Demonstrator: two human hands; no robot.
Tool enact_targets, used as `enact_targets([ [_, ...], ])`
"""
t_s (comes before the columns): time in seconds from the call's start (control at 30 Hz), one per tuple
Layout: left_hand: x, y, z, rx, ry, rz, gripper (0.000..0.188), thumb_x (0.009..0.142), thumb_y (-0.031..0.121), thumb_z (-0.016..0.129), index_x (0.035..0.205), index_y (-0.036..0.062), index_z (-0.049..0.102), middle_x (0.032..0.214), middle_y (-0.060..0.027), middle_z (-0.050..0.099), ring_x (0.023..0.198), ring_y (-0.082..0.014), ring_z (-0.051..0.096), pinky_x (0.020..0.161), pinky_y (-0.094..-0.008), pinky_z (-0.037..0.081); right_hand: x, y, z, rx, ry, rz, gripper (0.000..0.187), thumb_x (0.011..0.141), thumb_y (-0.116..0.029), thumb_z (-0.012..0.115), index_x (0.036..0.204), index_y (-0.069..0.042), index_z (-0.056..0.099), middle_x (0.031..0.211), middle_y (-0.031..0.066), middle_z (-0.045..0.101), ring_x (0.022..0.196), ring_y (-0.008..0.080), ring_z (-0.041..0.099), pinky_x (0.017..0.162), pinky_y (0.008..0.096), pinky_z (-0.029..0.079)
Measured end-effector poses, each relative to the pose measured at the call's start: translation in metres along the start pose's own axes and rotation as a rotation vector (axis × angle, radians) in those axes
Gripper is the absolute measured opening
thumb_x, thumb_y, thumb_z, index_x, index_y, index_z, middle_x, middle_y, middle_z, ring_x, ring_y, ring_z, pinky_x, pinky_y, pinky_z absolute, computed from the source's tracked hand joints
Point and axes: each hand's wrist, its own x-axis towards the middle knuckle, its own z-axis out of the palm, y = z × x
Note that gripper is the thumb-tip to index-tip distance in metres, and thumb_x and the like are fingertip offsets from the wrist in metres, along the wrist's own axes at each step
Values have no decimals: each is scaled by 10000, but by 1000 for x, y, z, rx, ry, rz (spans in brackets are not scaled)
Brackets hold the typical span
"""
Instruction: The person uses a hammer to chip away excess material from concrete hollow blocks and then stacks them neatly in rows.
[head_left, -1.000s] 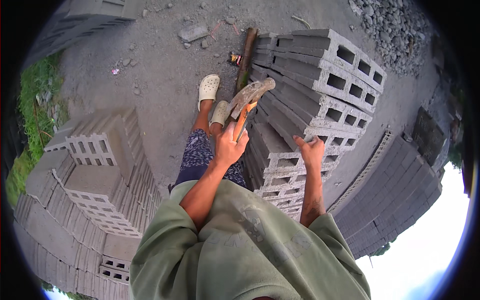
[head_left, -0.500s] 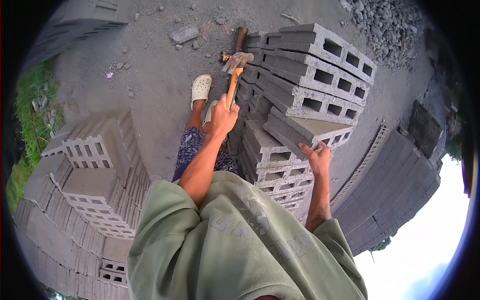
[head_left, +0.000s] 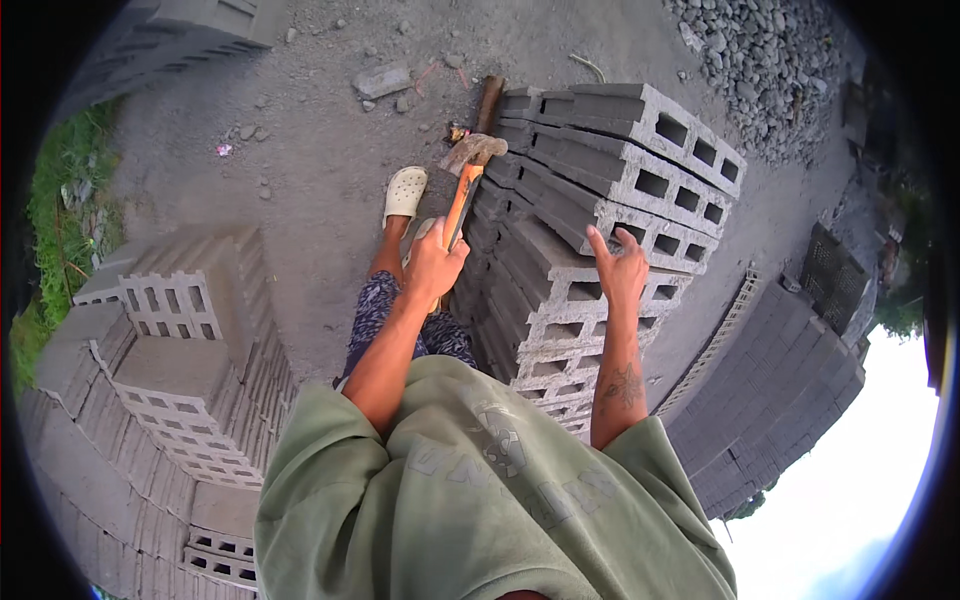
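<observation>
My left hand (head_left: 436,262) is wrapped round the orange-and-black handle of a hammer (head_left: 463,197). Its worn metal head points away from me, beside a stack of grey hollow concrete blocks (head_left: 610,160). Over the holed end faces of this stack is my right hand (head_left: 622,268), thumb and forefinger spread apart at the end of one hollow block (head_left: 665,243). The fingertips are at or against that block's edge; firm contact is hard to tell. Lower layers of blocks (head_left: 552,330) continue toward me, partly behind my right forearm.
A brown post-like piece (head_left: 490,103) stands at the stack's far end. A broken block (head_left: 382,80) lies on the gravelly ground. More block stacks rise at left (head_left: 180,365) and right (head_left: 765,390). Gravel (head_left: 760,70) is heaped at far right; a ladder-like frame (head_left: 710,345) lies beyond the stack.
The block my right hand gripped askew now sits in line with the others. My right hand has moved forward and spread its fingers. The left still holds the hammer, slightly nearer.
</observation>
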Motion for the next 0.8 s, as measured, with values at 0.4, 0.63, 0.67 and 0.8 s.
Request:
enact_targets([
  [0.4, 36, 37, -1, -509, 91, 20, 112, 760, 62, 597, 822, 27, 511, 628, -103, 553, 504, -204, 568, 516, -319, 461, 11, 13, -12, 125, -378, 410, 465, 579, -310, 798, 565, 39, 492, 523, 86, 512, 506, 162, 448, 513, 344, 407],
  [0.63, 57, -39, 79, 166, -289, -136, 313, 750, 142, 596, 1005, -34, 555, 898, -295, 605, 911, -453, 576, 760, -477, 469, 14, 14, -12, 120, -404, 376, 445, 578, -280, 803, 601, 45, 500, 508, 54, 487, 505, 128, 418, 484, 336, 384],
  [0.67, 59, -39, 75, 185, -305, -132, 323, 751, 149, 593, 1010, -40, 552, 896, -299, 601, 918, -450, 575, 763, -484, 465, 20, 10, -15, 118, -400, 377, 445, 578, -280, 803, 601, 45, 500, 508, 54, 487, 505, 128, 418, 484, 336, 384],
  [0.8, 69, -24, 53, 71, -146, -171, 327, 752, 169, 614, 1010, -28, 573, 902, -283, 621, 909, -434, 593, 779, -467, 475, 16, 12, -26, 34, -488, 403, 479, 645, -335, 790, 812, 89, 643, 621, 101, 622, 591, 144, 561, 589, 291, 465],
])
